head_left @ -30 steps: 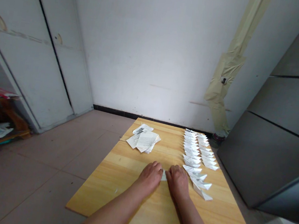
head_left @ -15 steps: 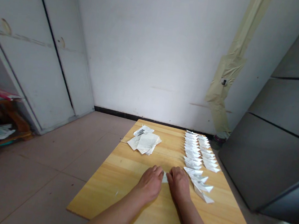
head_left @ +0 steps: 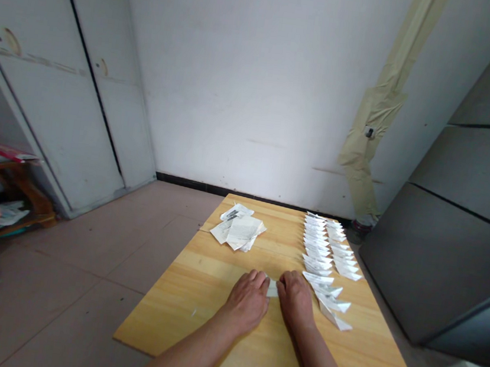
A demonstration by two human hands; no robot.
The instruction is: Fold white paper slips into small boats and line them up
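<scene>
A small folded piece of paper (head_left: pixel 273 289) lies on the wooden table (head_left: pixel 186 295), with its middle showing between my two hands. My left hand (head_left: pixel 248 300) has its fingers curled on the paper's left end. On the right end, my right hand (head_left: pixel 296 300) presses with bent fingers. Both hands hide the ends of the paper. Just right of my right hand stand folded paper pieces (head_left: pixel 332 304) with pointed tips, in two rows that run toward the far edge.
Toward the far left of the table is a loose pile of printed paper sheets (head_left: pixel 243 232). A white wall (head_left: pixel 247 88) rises behind the table. Grey cabinet panels (head_left: pixel 456 245) stand to the right, and a wooden shelf (head_left: pixel 33 199) stands at the left.
My hands have moved slightly apart, and a little more of the paper shows between them. The view has shifted slightly; the pile and rows stay put.
</scene>
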